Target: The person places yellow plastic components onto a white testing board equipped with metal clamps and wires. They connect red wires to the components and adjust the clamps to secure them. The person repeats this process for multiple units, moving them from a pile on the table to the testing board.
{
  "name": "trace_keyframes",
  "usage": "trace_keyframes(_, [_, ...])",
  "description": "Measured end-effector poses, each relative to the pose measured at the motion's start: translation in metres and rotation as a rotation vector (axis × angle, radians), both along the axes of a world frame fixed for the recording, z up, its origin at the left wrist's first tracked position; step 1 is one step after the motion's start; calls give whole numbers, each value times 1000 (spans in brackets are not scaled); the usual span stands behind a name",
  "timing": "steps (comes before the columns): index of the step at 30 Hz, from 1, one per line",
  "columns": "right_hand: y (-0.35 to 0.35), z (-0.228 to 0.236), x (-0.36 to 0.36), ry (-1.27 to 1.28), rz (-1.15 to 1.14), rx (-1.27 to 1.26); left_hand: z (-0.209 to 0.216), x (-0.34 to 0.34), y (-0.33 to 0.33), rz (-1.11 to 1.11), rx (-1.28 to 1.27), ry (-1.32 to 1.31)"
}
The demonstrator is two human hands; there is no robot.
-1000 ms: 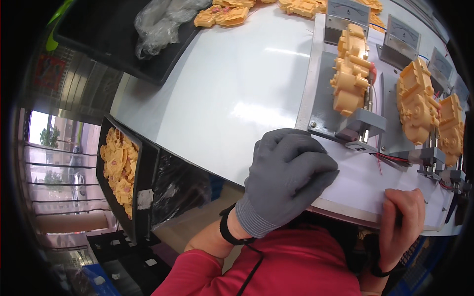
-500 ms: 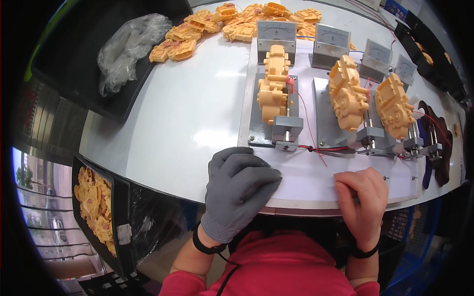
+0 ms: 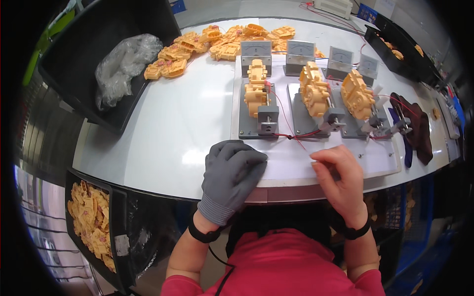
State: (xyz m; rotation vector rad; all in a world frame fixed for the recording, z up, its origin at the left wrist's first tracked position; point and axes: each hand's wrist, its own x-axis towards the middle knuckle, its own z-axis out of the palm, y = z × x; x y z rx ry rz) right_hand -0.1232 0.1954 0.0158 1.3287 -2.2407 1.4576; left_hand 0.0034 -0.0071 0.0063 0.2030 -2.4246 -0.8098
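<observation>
My left hand (image 3: 231,172), in a grey glove, rests at the front edge of the white board (image 3: 291,170). Its fingers are curled in, and nothing shows in them. My bare right hand (image 3: 341,180) hovers over the same edge, thumb and forefinger apart with a gap between them. Just beyond its fingertips ends a thin red wire (image 3: 285,116), which runs down from a yellow plastic gearbox-like housing (image 3: 256,91) on the left metal fixture (image 3: 244,126). Two more yellow housings, a middle one (image 3: 314,91) and a right one (image 3: 358,96), sit on similar fixtures.
Dial meters (image 3: 301,52) stand behind the fixtures. Yellow housings (image 3: 224,42) lie heaped at the back. A black bin (image 3: 64,74) with clear plastic is at left, another bin (image 3: 118,212) of housings below. A dark cloth (image 3: 419,133) lies at right.
The view has shifted, bringing more of the table's far side into sight. My right hand has come nearer the red wire's end, its thumb and forefinger parting. My left hand stays at the edge.
</observation>
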Motion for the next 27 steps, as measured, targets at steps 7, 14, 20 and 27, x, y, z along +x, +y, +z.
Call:
trace_keyframes(7, [-22, 11, 20, -120, 120, -51, 2, -1, -6, -11, 26, -17])
trace_keyframes(14, [-59, -5, 15, 14, 216, -348, -18, 5, -20, -31, 176, 0])
trace_keyframes(20, [-72, -14, 10, -133, 191, -404, -19, -5, -20, -96, 135, -47])
trace_keyframes(27, [-77, -18, 9, -184, 238, -408, -21, -2, -20, -72, 171, -65])
